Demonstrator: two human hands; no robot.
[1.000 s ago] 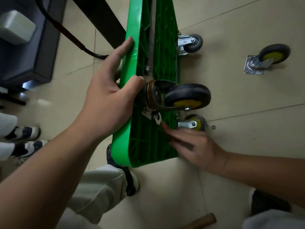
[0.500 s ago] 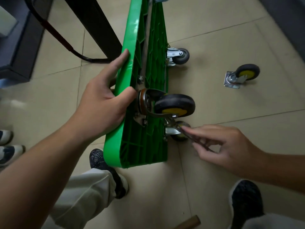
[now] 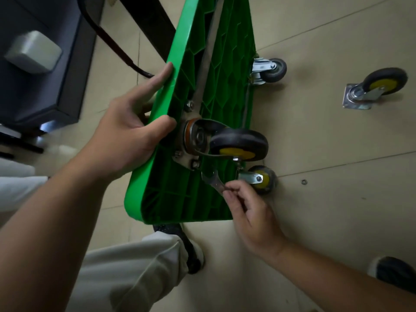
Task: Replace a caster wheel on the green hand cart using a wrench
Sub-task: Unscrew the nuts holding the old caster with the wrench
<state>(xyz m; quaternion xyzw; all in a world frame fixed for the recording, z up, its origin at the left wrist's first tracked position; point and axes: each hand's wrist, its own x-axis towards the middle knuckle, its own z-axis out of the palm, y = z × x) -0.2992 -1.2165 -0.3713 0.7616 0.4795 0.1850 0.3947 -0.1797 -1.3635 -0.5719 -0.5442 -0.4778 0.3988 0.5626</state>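
Note:
The green hand cart (image 3: 193, 197) stands on its side edge on the floor, ribbed underside facing right. My left hand (image 3: 130, 131) grips its upper rim, thumb on the underside beside a caster's mounting plate. That black caster with a yellow hub (image 3: 238, 144) sticks out from the underside on its plate. My right hand (image 3: 247, 206) pinches the handle of a small metal wrench (image 3: 212, 180), whose open jaw sits just below the plate's lower bolts (image 3: 195, 164). A loose caster with its plate (image 3: 373, 90) lies on the floor at the far right.
Two more cart casters touch the floor, one grey (image 3: 271, 70), one with a yellow hub (image 3: 261, 179). A small washer (image 3: 304, 181) lies on the tiles. The cart's black handle tube (image 3: 117, 46) runs up left past dark furniture (image 3: 40, 64). My shoes (image 3: 193, 253) are close below.
My right hand swung the wrench away from the cart to the right, then brought it back under the caster plate. My left hand kept its grip on the cart rim.

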